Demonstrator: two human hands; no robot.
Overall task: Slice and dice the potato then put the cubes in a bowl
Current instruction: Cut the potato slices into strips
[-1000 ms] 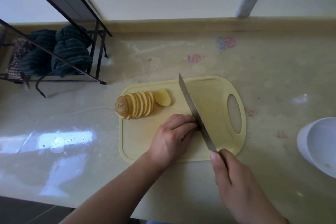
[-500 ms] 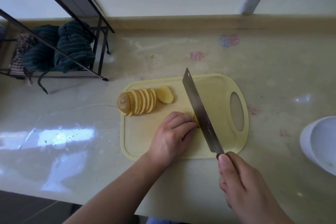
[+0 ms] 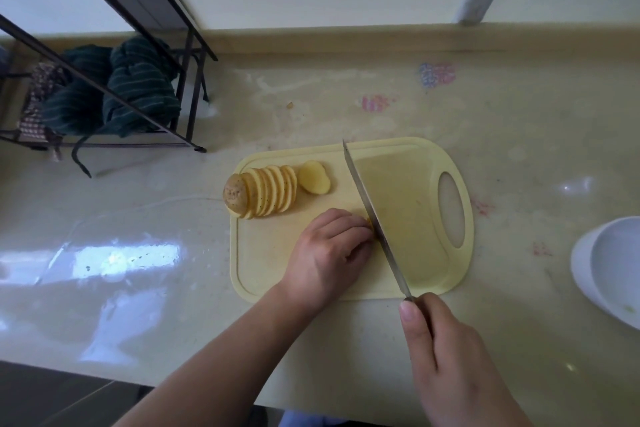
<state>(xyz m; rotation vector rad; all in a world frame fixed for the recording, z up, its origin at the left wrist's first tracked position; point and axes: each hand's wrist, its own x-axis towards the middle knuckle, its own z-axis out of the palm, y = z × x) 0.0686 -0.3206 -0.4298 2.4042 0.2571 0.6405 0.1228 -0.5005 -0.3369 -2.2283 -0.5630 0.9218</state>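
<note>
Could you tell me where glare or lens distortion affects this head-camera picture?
Head view: bright window glare on the glossy counter left of the cutting board; wide-angle bending curves the counter's back edge and slants the rack; the knife and potato slices stay sharp.

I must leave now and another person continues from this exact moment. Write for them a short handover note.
Left hand: fingers curled over a small potato piece, mostly hidden, pinning it on the cutting board.
Right hand: holds the knife, blade against the left fingers.
Row of potato slices and one loose slice lie at the board's far left.
Bowl stands to the right; no cubes visible in it.
Done: slicing. Left: dice the slices, move the cubes into the bowl.
</note>
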